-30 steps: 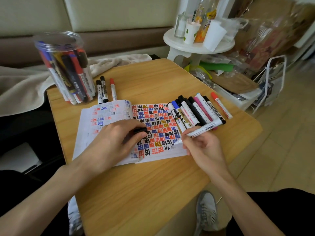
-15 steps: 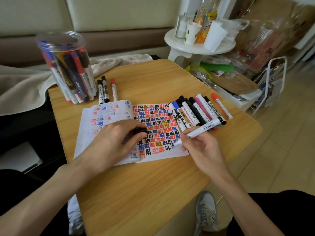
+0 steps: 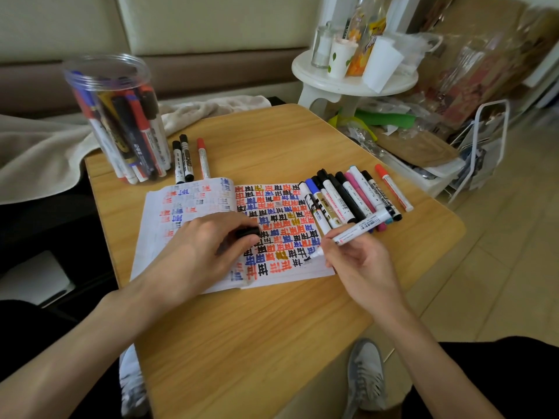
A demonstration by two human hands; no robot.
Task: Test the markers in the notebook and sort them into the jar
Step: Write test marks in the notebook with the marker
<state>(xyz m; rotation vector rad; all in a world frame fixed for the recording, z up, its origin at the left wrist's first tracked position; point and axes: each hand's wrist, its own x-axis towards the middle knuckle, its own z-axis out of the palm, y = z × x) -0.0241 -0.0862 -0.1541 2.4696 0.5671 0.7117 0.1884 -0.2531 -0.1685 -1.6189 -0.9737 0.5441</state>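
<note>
Standing at the far left of the surface [image 3: 272, 343], the clear jar [image 3: 115, 116] holds many markers, with three loose markers [image 3: 188, 160] just beside it. The left hand [image 3: 199, 252] rests on the open notebook [image 3: 193, 201], fingers curled round a black cap [image 3: 248, 231]. The right hand [image 3: 360, 264] pinches a white marker [image 3: 363, 225], its tip touching the page; a row of markers [image 3: 344, 198] lies beyond.

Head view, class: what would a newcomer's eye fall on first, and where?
The open notebook in the middle, packed with red, blue and black test marks. Over it, the right hand holds an uncapped white marker, tip at the page's near right corner, while the left hand pinches a black cap. A clear jar crammed with markers stands far left on the table.
</note>
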